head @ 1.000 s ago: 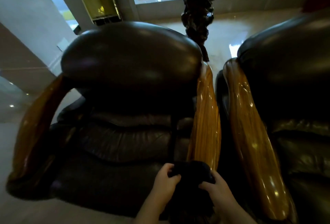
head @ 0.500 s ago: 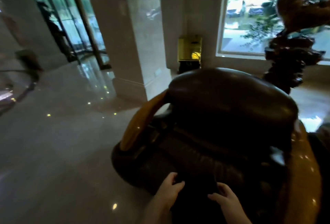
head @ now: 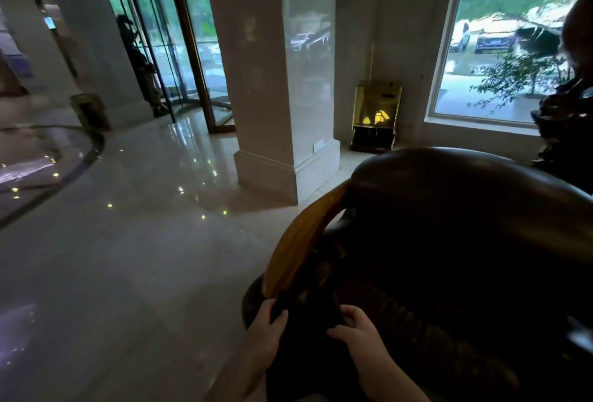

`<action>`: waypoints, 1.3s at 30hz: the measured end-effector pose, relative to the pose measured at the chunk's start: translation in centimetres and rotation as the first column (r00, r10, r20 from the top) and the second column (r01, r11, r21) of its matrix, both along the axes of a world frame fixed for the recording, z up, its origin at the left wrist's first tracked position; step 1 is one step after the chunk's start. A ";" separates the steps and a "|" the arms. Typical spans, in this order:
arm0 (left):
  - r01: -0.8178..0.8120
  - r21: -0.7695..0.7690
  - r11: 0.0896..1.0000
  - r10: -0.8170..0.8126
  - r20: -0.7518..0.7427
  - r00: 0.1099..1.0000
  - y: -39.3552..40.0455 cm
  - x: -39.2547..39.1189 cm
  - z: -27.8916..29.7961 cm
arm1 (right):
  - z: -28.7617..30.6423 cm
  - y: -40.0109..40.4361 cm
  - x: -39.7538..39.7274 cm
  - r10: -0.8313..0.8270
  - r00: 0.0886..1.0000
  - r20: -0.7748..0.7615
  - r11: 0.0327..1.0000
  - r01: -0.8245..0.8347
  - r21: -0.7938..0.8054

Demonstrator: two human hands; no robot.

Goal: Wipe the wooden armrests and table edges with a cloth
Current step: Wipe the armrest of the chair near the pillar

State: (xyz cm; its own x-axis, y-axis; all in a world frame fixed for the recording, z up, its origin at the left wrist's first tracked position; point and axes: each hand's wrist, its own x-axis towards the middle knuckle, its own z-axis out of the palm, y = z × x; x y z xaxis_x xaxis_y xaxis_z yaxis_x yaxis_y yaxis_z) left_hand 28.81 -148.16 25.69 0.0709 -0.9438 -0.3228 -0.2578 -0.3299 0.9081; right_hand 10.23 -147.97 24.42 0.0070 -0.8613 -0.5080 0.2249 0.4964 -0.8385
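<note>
A dark leather armchair (head: 455, 241) fills the lower right. Its left wooden armrest (head: 301, 241) curves down from the backrest toward my hands. I hold a dark cloth (head: 308, 337) in both hands just below the armrest's front end. My left hand (head: 264, 331) grips the cloth's left side, close to the armrest tip. My right hand (head: 359, 334) grips its right side. The cloth hangs down between my forearms and blends with the dark seat. The chair's right armrest is out of view.
Glossy marble floor (head: 128, 257) stretches to the left. A white pillar (head: 272, 80) stands behind the chair, with a small brass stand (head: 375, 116) by the window (head: 513, 39). A dark carved sculpture (head: 571, 119) is at right. A person stands near the revolving door (head: 141, 61).
My view has swung left, away from the two chairs' inner armrests toward the left armrest and the lobby floor. Both hands still hold the cloth, now by the left armrest's front end.
</note>
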 end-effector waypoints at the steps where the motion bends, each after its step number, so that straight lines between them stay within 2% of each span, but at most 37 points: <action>1: 0.001 0.008 1.000 -0.001 -0.030 1.000 -1.3 1.0 -0.1 | -0.5 -1.7 1.0 0.000 1.000 0.011 1.000 0.000 0.008; 7: -0.005 0.173 0.985 0.045 -0.229 0.972 -11.9 7.7 -2.0 | -4.2 -12.7 7.7 -0.036 0.998 0.059 0.996 0.031 0.081; 11: 0.058 0.253 0.966 0.010 -0.260 0.965 -17.7 11.7 -2.5 | -5.0 -18.2 11.5 -0.060 0.997 0.058 0.991 0.053 0.119; 15: 0.081 0.264 0.961 -0.001 -0.293 0.956 -22.7 14.0 -4.0 | -5.6 -22.4 13.3 -0.089 0.995 0.039 0.986 0.082 0.144; 18: 0.167 0.282 0.945 -0.066 -0.335 0.940 -26.9 14.9 -5.1 | -6.2 -25.4 13.9 -0.142 0.990 0.010 0.975 0.138 0.173; 23: 0.330 0.212 0.920 -0.269 -0.271 0.924 -34.0 15.2 -6.2 | -6.6 -29.1 15.5 -0.299 0.951 -0.085 0.939 0.309 0.153; 29: 0.477 0.163 0.864 -0.451 -0.174 0.875 -40.8 16.1 -8.2 | -7.5 -32.4 17.7 -0.442 0.892 -0.095 0.869 0.452 0.201; 33: 0.525 0.202 0.827 -0.503 -0.154 0.851 -43.7 15.7 -10.8 | -9.2 -33.9 18.1 -0.510 0.857 -0.073 0.822 0.510 0.252; 39: 0.491 0.281 0.824 -0.466 -0.155 0.871 -48.0 13.8 -15.4 | -13.4 -37.9 16.6 -0.561 0.825 -0.061 0.777 0.551 0.305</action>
